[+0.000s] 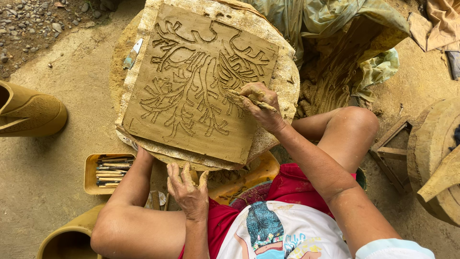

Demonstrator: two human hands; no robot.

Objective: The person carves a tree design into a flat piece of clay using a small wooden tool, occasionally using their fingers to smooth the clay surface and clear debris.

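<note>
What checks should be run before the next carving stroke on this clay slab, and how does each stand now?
1. Tool held firmly: right hand grips the carving tool: ok.
2. Tip on the clay slab: cannot tell.
3. Slab steadied: left hand rests at the near edge of the round board, fingers spread: ok.
4. Slab lies flat on the board: ok.
5. Spare tools in reach: yellow tray by the left arm: ok.

Soft, even daylight fills the scene, bright without glare. Shadows are faint and diffuse, gathering under the clay slab (199,86). Focus stays sharp throughout; the edges bend slightly from wide-angle distortion.
</note>
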